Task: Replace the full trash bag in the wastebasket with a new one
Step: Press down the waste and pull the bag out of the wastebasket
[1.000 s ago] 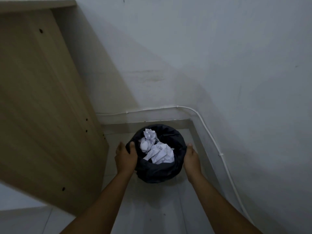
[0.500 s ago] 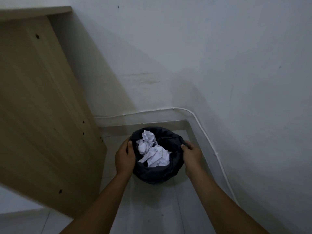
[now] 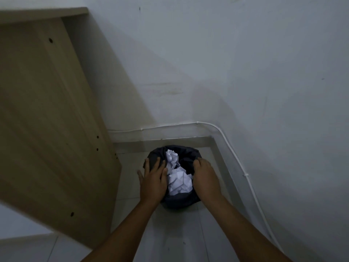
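We take the wastebasket (image 3: 179, 202) as our landmark: it stands on the pale tiled floor (image 3: 166, 233) in the corner where two white walls meet. Far to its left rises a light wooden cabinet panel (image 3: 47, 120), dotted with small dark holes, its lower edge ending just short of the basket. Coming in at the basket's left rim, our left hand (image 3: 153, 183) lies flat on the black trash bag (image 3: 158, 156), fingers straight and spread, the thumb out over the floor side, gripping nothing that we can see. The bag is dark, matte and crinkled, folded over the rim so that it hides the basket's wall almost completely; only a rounded dark form shows below the hands. Inside it, between the two hands, sit crumpled white paper (image 3: 178, 181) balls heaped up to the rim, one wad nearer the far edge and a larger one nearer us. At the basket's right rim our right hand (image 3: 205, 177) has its fingers curled down over the bag's edge, bunching the plastic. Beyond the basket and to its right, a thin white cable (image 3: 234, 154) runs along the base of the walls and bends round the corner.
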